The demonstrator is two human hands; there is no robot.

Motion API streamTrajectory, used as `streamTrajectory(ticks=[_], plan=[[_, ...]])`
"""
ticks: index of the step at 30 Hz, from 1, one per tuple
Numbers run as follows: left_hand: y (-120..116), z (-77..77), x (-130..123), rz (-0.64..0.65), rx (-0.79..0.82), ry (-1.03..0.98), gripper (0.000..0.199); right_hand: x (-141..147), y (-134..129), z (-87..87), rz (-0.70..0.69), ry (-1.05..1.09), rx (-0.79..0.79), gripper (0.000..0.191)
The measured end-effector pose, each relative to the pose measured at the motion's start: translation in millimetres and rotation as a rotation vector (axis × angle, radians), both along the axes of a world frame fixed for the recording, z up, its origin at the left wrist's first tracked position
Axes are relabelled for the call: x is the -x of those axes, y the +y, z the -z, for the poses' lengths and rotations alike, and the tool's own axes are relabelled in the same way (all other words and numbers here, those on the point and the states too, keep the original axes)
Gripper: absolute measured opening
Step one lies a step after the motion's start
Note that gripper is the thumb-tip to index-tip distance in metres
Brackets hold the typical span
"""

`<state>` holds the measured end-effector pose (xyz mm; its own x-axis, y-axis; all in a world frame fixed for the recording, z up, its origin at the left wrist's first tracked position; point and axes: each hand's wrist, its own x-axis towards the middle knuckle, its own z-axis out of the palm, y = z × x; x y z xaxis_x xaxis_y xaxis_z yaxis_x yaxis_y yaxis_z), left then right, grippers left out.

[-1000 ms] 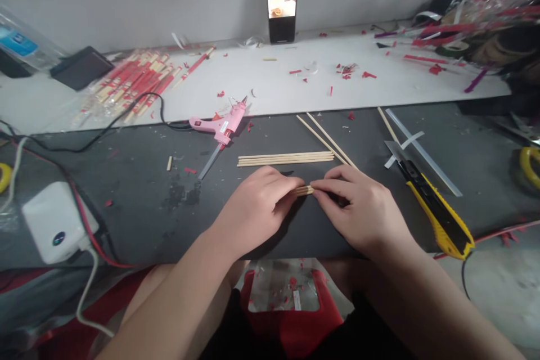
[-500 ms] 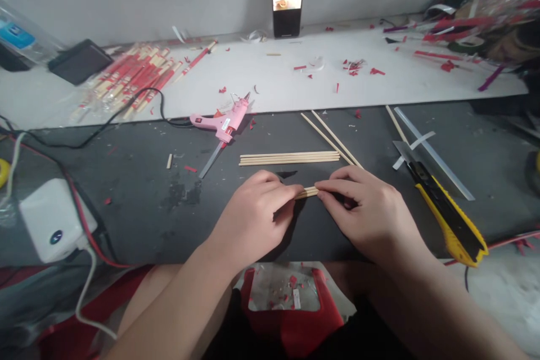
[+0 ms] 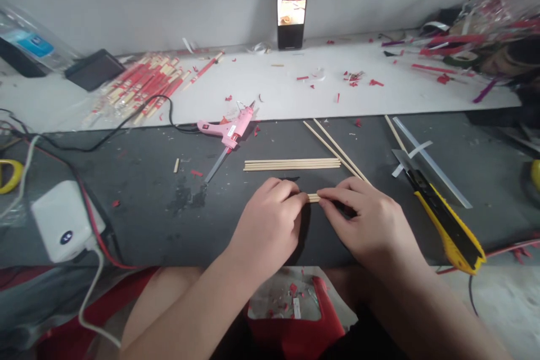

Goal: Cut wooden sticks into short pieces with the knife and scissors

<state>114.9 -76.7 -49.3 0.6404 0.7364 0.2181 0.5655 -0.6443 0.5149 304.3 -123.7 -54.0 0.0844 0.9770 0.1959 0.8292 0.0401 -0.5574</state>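
View shifted; hands [image 3: 266,230] pinch short sticks [image 3: 313,198] (wooden)

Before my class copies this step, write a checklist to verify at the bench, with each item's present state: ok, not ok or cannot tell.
1. Left hand and right hand pinch the short wooden sticks from either end: ok.
2. Long wooden sticks lie parallel, apart from the hands: ok.
3. Yellow utility knife lies beyond the right hand, its blade exposed: not ok.
4. Pink hot glue gun is hot or cold: cannot tell.
5. Short sticks are bonded together: cannot tell; fingers hide much of them.
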Motion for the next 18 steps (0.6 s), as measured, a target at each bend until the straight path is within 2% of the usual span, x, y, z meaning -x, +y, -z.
streamTrajectory(ticks=[5,9,13,16,18], plan=[[-0.7,-2.6,-5.6,-0.068,0.003,0.041,0.024,1.6,-1.3,1.3,0.023,-0.039,-0.005,0.016],[15.4,-6.9,-3.6,0.018,-0.065,0.023,0.019,1.8,-1.2,2.4,0.026,-0.058,-0.002,0.015],[28.6,-7.8,-0.3,0.097,-0.06,0.002,0.018,3.6,-0.8,1.8,0.035,-0.071,-0.027,0.015],[29.7,-6.4,1.0,0.096,-0.069,0.016,0.018,4.9,1.6,-0.3,-0.024,-0.094,-0.098,0.017],[29.5,-6.2,2.0,0.095,-0.077,0.033,0.019,4.9,4.4,-2.0,-0.116,-0.104,-0.126,0.018]])
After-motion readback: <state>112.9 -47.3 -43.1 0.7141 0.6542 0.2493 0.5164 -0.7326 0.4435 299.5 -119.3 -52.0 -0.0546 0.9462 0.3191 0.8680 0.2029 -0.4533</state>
